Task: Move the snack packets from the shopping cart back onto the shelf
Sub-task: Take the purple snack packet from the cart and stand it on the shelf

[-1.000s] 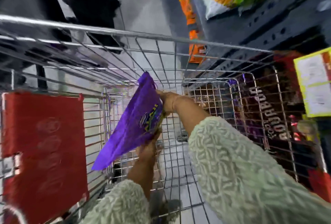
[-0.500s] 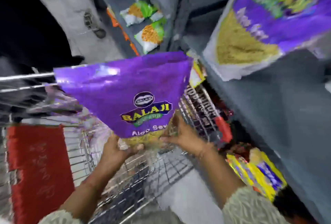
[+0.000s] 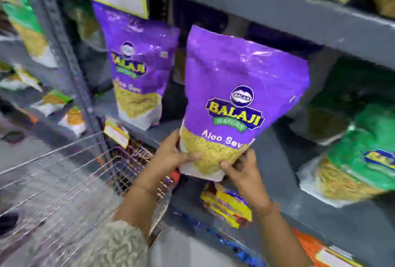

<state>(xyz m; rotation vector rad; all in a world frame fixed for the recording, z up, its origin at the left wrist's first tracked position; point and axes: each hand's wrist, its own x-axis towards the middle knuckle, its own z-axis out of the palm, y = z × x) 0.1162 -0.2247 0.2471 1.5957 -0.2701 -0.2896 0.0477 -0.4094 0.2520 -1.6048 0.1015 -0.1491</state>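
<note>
I hold a purple Balaji Aloo Sev packet [image 3: 237,87] upright in both hands, in front of the grey shelf [image 3: 273,164]. My left hand [image 3: 171,155] grips its lower left corner and my right hand [image 3: 241,172] grips its lower right corner. A second purple packet of the same kind [image 3: 139,68] stands on the shelf just to the left. The wire shopping cart [image 3: 70,181] is at the lower left, below my left forearm; its inside is blurred.
A green Balaji packet [image 3: 359,170] lies on the shelf to the right. A grey shelf board [image 3: 277,8] runs above. The grey upright post [image 3: 62,48] divides off a left bay of green packets. Yellow packets [image 3: 226,207] sit on the lower shelf.
The purple packet has been lifted out of the cart and brought up in front of the shelf, now upright. My view has swung from the cart to the shelf.
</note>
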